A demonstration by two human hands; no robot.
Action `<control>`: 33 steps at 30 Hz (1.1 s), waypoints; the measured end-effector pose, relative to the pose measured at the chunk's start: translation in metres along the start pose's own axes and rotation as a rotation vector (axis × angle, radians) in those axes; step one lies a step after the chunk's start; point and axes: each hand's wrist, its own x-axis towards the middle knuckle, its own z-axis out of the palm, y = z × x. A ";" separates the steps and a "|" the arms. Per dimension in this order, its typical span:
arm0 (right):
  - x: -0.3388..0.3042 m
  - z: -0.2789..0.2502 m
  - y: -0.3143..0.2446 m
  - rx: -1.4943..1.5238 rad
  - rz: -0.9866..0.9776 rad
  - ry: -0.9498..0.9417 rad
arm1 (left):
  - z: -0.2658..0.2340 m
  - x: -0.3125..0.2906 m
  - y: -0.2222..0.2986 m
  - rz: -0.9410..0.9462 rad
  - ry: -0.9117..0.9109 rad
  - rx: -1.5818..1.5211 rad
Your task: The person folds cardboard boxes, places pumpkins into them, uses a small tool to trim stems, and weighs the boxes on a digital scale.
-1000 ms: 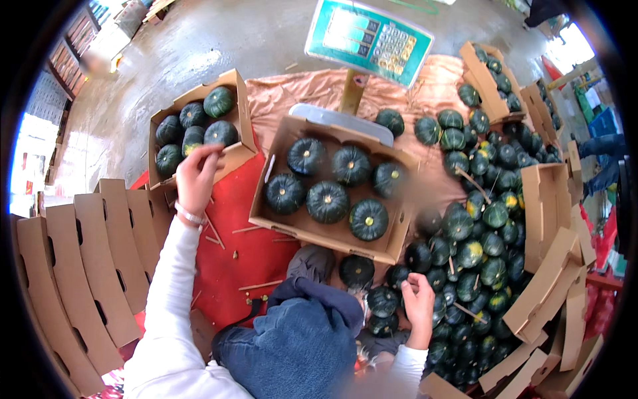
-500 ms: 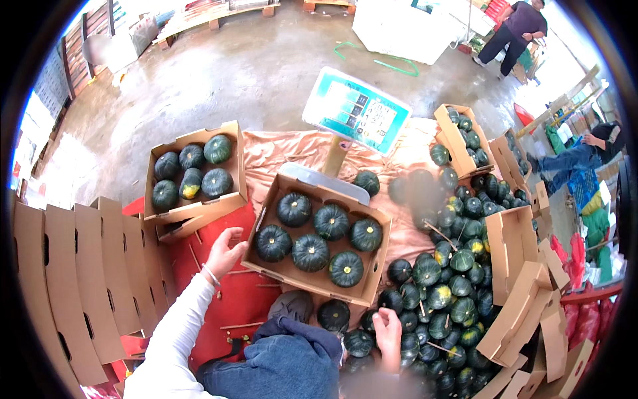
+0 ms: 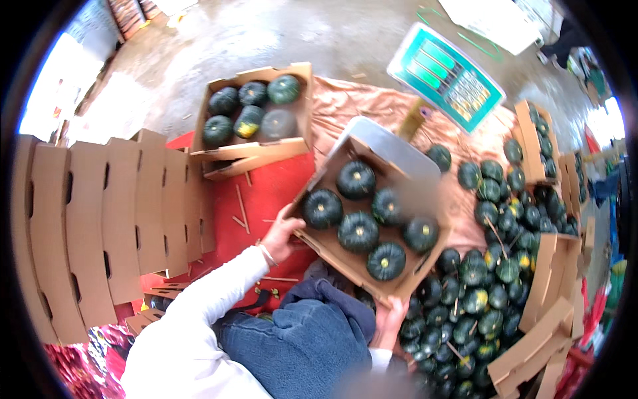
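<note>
A shallow cardboard box holding several dark green squashes sits tilted across the metal platform of a scale. My left hand grips its left end. My right hand has hold of its near right corner, the fingers partly hidden by the wall. A blurred smudge covers part of the box's far right side. Beyond the platform, the scale's post carries a teal-framed display panel.
At far left stands another filled box. Upright cardboard boxes line the left. Loose squashes are heaped on the right, beside empty boxes. Thin sticks lie on the red sheet; a peach cloth spreads under the scale.
Both hands, apart from the box before, now grip it. The box is turned clockwise, its right end nearer me. The whole view has shifted, and the people at upper right are mostly out of it.
</note>
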 end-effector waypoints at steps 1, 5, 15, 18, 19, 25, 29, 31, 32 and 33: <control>-0.011 0.004 0.006 0.057 0.011 0.008 | -0.015 0.001 -0.003 0.023 -0.017 0.041; -0.045 0.022 -0.022 0.072 -0.015 -0.013 | -0.032 -0.022 -0.010 0.081 -0.138 0.041; -0.066 0.159 -0.170 -0.207 -0.238 -0.463 | 0.006 -0.071 0.101 0.314 -0.088 -0.373; -0.066 0.178 -0.170 -0.508 -0.312 -0.465 | -0.042 -0.074 0.161 0.372 -0.175 -0.443; -0.057 0.160 -0.171 -0.526 -0.253 -0.395 | -0.041 -0.066 0.166 0.384 -0.191 -0.479; -0.029 0.039 -0.152 -0.567 -0.188 -0.019 | -0.115 0.044 0.199 0.412 0.007 -0.473; -0.027 -0.008 -0.144 -0.619 -0.211 0.178 | -0.165 0.130 0.220 0.477 0.231 -0.405; -0.017 -0.019 -0.138 -0.626 -0.204 0.206 | -0.195 0.155 0.252 0.813 0.535 -0.311; -0.018 -0.029 -0.145 -0.654 -0.210 0.251 | -0.197 0.163 0.255 0.810 0.605 -0.332; -0.023 -0.044 -0.163 -0.715 -0.243 0.295 | -0.181 0.166 0.238 0.703 0.479 -0.391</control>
